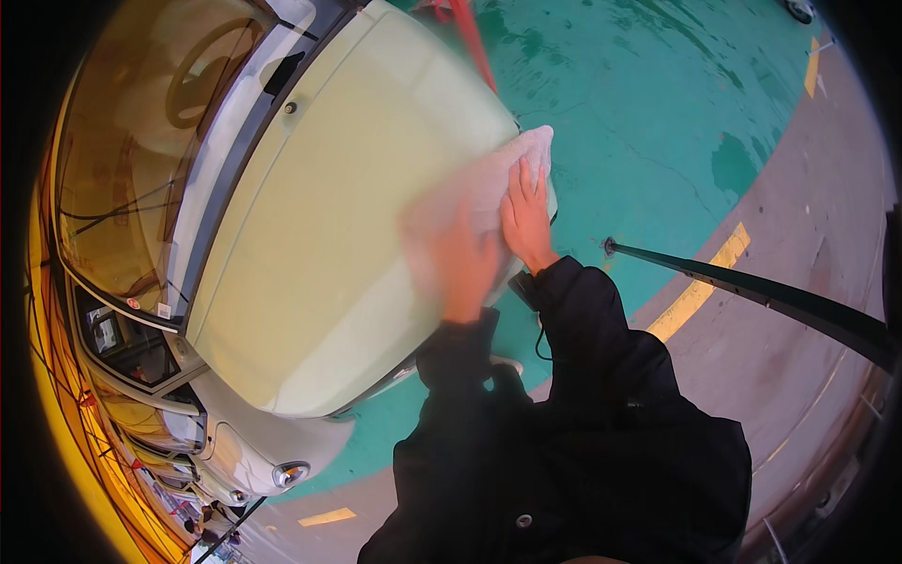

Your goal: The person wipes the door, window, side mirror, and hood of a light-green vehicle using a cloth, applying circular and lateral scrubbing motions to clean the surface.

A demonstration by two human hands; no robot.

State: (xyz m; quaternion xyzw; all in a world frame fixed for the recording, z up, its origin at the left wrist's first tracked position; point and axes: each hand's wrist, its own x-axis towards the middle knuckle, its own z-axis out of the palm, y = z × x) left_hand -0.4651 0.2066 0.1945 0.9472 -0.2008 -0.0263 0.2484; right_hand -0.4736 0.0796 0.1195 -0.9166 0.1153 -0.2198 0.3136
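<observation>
A pale pink cloth (493, 173) lies over the front edge of a car's cream-coloured hood (338, 176). My right hand (527, 211) rests flat on the cloth near its far corner, fingers extended. Motion blur covers my left hand (465, 264), which lies on the cloth's nearer part; whether its fingers grip the fabric is not clear. Beyond the hood stands the windshield (127, 169), with a steering wheel behind the glass.
More parked cars, one with a round headlight (290, 474), stand at the lower left. A dark metal post (747, 282) rises from the green floor (634, 127) at the right. A red strip (476, 42) stretches past the hood's far corner. Yellow fabric hangs at the left.
</observation>
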